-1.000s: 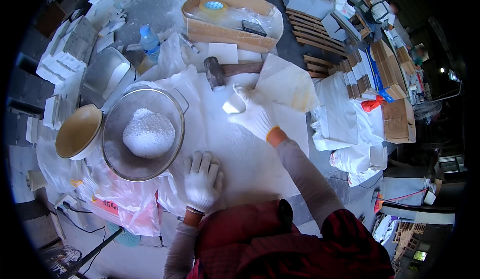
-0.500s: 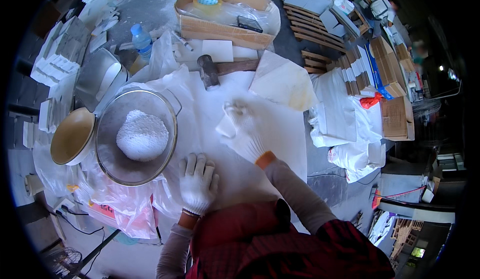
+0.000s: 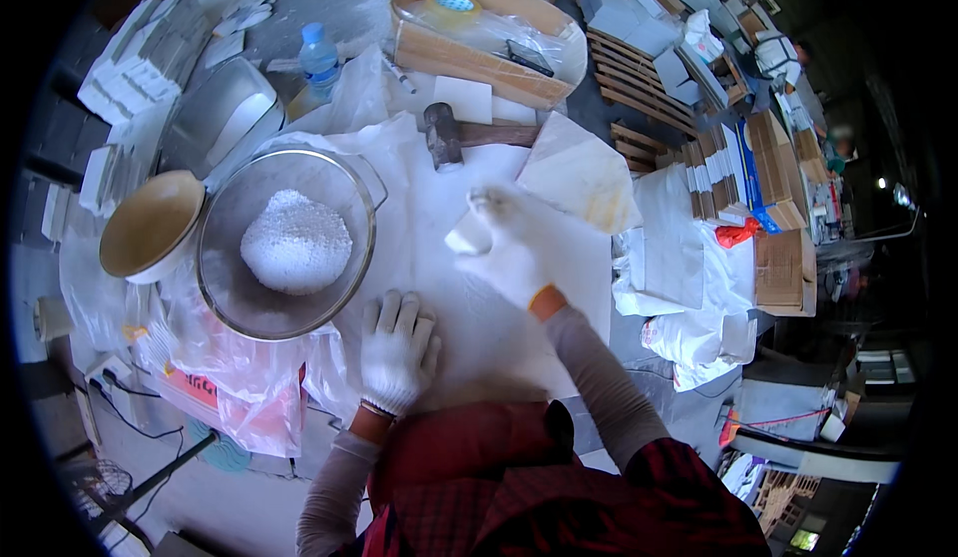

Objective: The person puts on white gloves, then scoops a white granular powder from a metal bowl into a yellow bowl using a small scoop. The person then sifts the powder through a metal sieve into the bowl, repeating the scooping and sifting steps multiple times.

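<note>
My right hand [image 3: 509, 258], in a white knit glove and slightly blurred, is closed on a small white piece [image 3: 467, 237] over a white sheet [image 3: 479, 357]. What the piece is made of I cannot make out. My left hand [image 3: 397, 352], gloved too, rests palm down on the sheet near its front edge, fingers stretched out. Left of it stands a round mesh sieve [image 3: 376, 220] holding a heap of white granules [image 3: 296, 243]. Beyond my right hand lie a hammer [image 3: 442, 138] with a wooden handle and a pale stone slab [image 3: 579, 173].
A tan bowl [image 3: 150, 226] stands left of the sieve. At the back are a water bottle [image 3: 319, 58] and a cardboard tray [image 3: 479, 70] with a tape roll and phone. White tile stacks [image 3: 140, 58] line the far left. Cartons [image 3: 783, 273] and a wooden pallet [image 3: 644, 78] stand right.
The whole view has shifted and turned a little. My right hand still grips the white piece, at nearly the same place on the sheet. The left hand has stayed flat.
</note>
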Action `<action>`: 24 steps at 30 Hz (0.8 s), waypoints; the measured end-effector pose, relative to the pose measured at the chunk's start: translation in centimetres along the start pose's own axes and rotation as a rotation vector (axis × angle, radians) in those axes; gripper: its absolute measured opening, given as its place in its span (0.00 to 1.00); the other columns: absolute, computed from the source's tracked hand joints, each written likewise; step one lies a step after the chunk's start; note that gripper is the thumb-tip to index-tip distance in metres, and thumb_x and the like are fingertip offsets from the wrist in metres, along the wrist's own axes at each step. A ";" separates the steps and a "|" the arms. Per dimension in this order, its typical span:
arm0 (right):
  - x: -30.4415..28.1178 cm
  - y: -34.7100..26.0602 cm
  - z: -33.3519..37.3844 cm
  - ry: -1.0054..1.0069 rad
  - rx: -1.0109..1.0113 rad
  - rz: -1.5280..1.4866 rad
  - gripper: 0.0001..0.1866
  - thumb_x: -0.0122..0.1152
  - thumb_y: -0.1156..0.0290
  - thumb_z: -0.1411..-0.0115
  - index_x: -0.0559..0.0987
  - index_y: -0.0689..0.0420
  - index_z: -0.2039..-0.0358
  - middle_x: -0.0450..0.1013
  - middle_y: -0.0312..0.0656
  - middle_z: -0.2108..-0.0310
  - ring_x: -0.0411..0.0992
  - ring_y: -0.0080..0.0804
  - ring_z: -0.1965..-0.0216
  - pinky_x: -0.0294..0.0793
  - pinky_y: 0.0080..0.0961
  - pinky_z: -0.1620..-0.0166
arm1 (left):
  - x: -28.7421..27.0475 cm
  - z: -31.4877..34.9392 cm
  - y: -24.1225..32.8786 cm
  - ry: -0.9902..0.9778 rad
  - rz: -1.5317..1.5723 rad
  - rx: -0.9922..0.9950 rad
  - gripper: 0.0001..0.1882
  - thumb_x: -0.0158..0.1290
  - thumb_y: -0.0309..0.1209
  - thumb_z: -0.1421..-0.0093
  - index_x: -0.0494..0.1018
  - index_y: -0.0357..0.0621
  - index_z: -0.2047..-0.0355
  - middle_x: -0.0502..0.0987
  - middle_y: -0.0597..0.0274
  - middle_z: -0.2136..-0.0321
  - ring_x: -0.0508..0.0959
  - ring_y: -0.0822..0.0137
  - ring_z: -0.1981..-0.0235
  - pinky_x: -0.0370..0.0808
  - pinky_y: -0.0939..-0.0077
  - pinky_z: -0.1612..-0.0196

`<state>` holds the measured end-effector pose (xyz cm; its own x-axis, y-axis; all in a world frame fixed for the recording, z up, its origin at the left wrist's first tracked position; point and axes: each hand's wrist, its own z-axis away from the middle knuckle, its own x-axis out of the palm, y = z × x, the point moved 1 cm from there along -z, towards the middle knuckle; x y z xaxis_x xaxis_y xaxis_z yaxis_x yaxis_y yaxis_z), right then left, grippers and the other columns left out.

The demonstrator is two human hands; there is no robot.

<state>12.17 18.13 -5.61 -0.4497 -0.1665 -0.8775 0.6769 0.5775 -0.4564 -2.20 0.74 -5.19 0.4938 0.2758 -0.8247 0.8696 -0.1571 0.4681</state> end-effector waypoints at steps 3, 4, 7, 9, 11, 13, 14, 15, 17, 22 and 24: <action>-1.3 0.5 -2.9 0.045 0.036 -0.035 0.42 0.74 0.58 0.58 0.70 0.57 0.43 0.71 0.50 0.48 0.69 0.47 0.46 0.68 0.37 0.43 | 0.2 0.3 -0.3 0.035 0.011 0.006 0.14 0.55 0.31 0.54 0.73 0.38 0.67 0.73 0.47 0.58 0.69 0.46 0.53 0.65 0.50 0.50; -1.2 0.4 -3.6 0.054 0.087 0.025 0.41 0.74 0.59 0.58 0.70 0.58 0.43 0.72 0.50 0.49 0.70 0.47 0.47 0.68 0.37 0.44 | 0.3 0.3 -0.4 0.036 0.013 0.001 0.13 0.55 0.31 0.54 0.73 0.38 0.67 0.73 0.47 0.58 0.69 0.46 0.53 0.65 0.50 0.50; -0.3 -0.9 -3.7 0.014 0.174 0.131 0.43 0.74 0.59 0.59 0.69 0.57 0.41 0.71 0.49 0.47 0.69 0.46 0.46 0.69 0.36 0.43 | 0.2 0.5 -0.4 0.038 0.006 -0.006 0.14 0.55 0.31 0.54 0.73 0.38 0.66 0.72 0.47 0.57 0.69 0.46 0.52 0.65 0.50 0.49; 0.8 -1.2 -2.8 0.004 0.101 0.121 0.45 0.74 0.60 0.59 0.68 0.57 0.39 0.70 0.49 0.46 0.68 0.47 0.44 0.68 0.36 0.42 | 0.1 0.4 -0.4 0.027 0.016 -0.013 0.15 0.55 0.31 0.53 0.74 0.38 0.65 0.72 0.47 0.56 0.69 0.46 0.51 0.65 0.49 0.47; 2.7 -0.9 0.2 0.032 -0.082 0.042 0.45 0.74 0.60 0.58 0.66 0.57 0.38 0.69 0.49 0.47 0.67 0.47 0.44 0.67 0.37 0.41 | 0.1 0.5 -0.5 -0.001 0.038 -0.024 0.16 0.56 0.31 0.53 0.74 0.38 0.63 0.72 0.47 0.56 0.69 0.46 0.50 0.64 0.49 0.46; 2.4 -2.1 3.9 -0.033 -0.094 0.129 0.46 0.74 0.61 0.58 0.65 0.57 0.38 0.68 0.50 0.46 0.65 0.48 0.42 0.65 0.38 0.40 | 0.2 1.0 -0.6 0.000 0.027 -0.034 0.17 0.56 0.31 0.53 0.74 0.38 0.63 0.72 0.47 0.56 0.69 0.46 0.50 0.65 0.49 0.46; 1.9 -2.4 5.1 -0.062 -0.101 0.176 0.46 0.74 0.61 0.57 0.65 0.57 0.37 0.68 0.50 0.46 0.65 0.48 0.42 0.64 0.39 0.39 | 0.3 1.1 -0.7 0.004 0.021 -0.036 0.17 0.56 0.31 0.53 0.74 0.38 0.62 0.73 0.47 0.56 0.69 0.46 0.49 0.65 0.49 0.46; 1.2 -2.5 5.7 -0.110 -0.061 0.125 0.46 0.74 0.61 0.57 0.65 0.57 0.37 0.68 0.50 0.46 0.64 0.48 0.41 0.64 0.40 0.39 | 0.2 1.1 -0.7 0.005 0.020 -0.038 0.17 0.56 0.31 0.54 0.74 0.38 0.62 0.73 0.47 0.56 0.69 0.46 0.50 0.65 0.49 0.46; -0.3 -2.7 6.2 -0.209 0.025 0.029 0.46 0.74 0.62 0.57 0.65 0.58 0.37 0.67 0.52 0.45 0.63 0.48 0.40 0.62 0.41 0.38 | 0.0 0.9 -0.6 0.006 0.025 -0.039 0.17 0.56 0.32 0.54 0.74 0.38 0.63 0.73 0.48 0.56 0.69 0.46 0.51 0.65 0.49 0.46; 0.1 -2.3 -0.2 -0.161 0.165 0.017 0.45 0.74 0.62 0.56 0.65 0.55 0.37 0.67 0.55 0.45 0.64 0.50 0.41 0.63 0.39 0.38 | 0.4 0.7 -0.7 0.000 0.043 -0.028 0.16 0.56 0.32 0.54 0.74 0.39 0.65 0.72 0.47 0.57 0.69 0.47 0.52 0.64 0.49 0.47; -0.6 -2.9 -1.8 -0.188 0.207 -0.002 0.45 0.74 0.61 0.56 0.65 0.54 0.37 0.66 0.55 0.44 0.64 0.50 0.41 0.64 0.39 0.39 | 0.4 0.5 -0.8 0.021 0.033 -0.014 0.15 0.56 0.32 0.54 0.73 0.39 0.65 0.72 0.47 0.57 0.69 0.47 0.52 0.64 0.49 0.47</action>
<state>9.42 17.99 -3.48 -0.3484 -0.3244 -0.8794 0.7892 0.4047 -0.4620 -2.72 0.45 -6.06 0.5224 0.2909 -0.8016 0.8524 -0.1534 0.4998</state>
